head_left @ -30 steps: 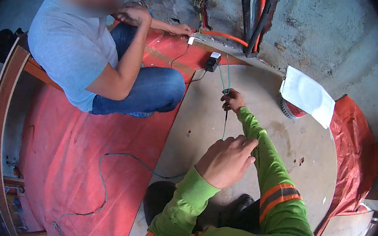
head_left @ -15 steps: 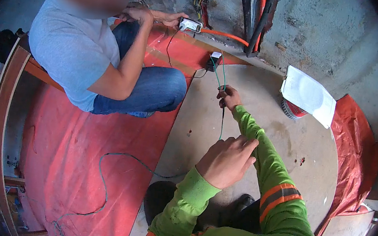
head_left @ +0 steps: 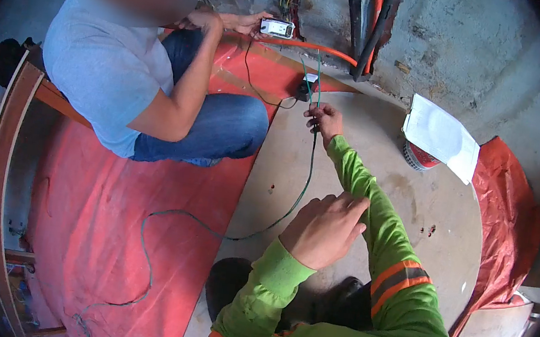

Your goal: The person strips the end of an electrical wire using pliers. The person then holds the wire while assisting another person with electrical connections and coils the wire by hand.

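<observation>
My right hand (head_left: 325, 119) reaches forward over the beige board, its fingers pinched around a thin green wire (head_left: 311, 166). Two green ends rise above the fingers, close to a small black device with a white top (head_left: 304, 89). From the hand, the wire drops in a loose curve to the left and trails over the red sheet. Nearer to me, my left hand (head_left: 323, 231) hovers with curled fingers held together beside my right sleeve. Its fingertips are partly hidden, so what they hold, if anything, does not show.
A co-worker (head_left: 105, 63) squats at the left, holding a white socket (head_left: 276, 28) by the wall. Orange conduit (head_left: 327, 50) runs along the wall. White paper (head_left: 442, 138) rests on a red-labelled bucket (head_left: 420, 157). Red sheeting (head_left: 133, 199) covers the left floor beside the board (head_left: 452, 209).
My right hand has shifted slightly left and away from me, and the wire below it now hangs slacker, clear of my left hand. The co-worker's socket has turned and a white plug no longer shows.
</observation>
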Demonstrator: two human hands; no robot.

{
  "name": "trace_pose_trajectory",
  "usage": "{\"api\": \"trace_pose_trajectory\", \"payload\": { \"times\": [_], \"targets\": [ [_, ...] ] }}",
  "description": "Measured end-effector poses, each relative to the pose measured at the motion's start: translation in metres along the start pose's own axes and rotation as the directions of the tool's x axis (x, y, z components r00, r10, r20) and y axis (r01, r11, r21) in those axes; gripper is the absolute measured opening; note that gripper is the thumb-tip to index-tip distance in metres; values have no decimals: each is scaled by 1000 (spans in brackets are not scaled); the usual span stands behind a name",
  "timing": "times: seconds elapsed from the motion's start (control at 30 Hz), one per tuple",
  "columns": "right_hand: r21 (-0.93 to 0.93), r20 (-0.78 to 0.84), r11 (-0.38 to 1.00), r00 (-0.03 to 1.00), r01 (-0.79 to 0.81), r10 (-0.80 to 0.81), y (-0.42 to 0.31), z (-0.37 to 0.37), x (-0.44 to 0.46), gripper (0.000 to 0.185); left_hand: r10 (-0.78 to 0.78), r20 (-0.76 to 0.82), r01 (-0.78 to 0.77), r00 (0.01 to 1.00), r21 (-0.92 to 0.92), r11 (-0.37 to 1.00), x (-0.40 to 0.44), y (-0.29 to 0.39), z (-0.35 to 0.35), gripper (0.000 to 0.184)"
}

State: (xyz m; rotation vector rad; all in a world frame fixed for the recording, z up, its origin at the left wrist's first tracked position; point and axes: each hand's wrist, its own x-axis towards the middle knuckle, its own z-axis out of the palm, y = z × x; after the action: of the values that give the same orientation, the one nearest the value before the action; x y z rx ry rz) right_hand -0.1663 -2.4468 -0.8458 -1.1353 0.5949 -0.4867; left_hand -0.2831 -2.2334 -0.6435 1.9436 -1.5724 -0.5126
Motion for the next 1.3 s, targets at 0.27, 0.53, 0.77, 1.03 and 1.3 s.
{"api": "trace_pose_trajectory", "payload": {
  "times": [0.27,0.53,0.77,1.03,1.3],
  "targets": [
    [111,-43,993,999,25,-20,-27,13,2,5,-1,25,2,1000,-9,1000,0,1,-1,33],
    [73,-9,997,1000,16,-16,-27,17,0,7,-19,45,19,999,7,1000,-1,2,-4,33],
    [28,14,999,1000,18,-18,-29,20,-4,5,6,4,-6,1000,-1,1000,-2,0,0,32],
    [59,8,998,1000,6,-6,-26,19,-3,9,-18,29,18,999,2,1000,-1,2,-1,32],
    [57,14,998,1000,-3,2,-26,19,-4,6,-16,22,16,1000,9,1000,1,1,0,33]
  ]
}}
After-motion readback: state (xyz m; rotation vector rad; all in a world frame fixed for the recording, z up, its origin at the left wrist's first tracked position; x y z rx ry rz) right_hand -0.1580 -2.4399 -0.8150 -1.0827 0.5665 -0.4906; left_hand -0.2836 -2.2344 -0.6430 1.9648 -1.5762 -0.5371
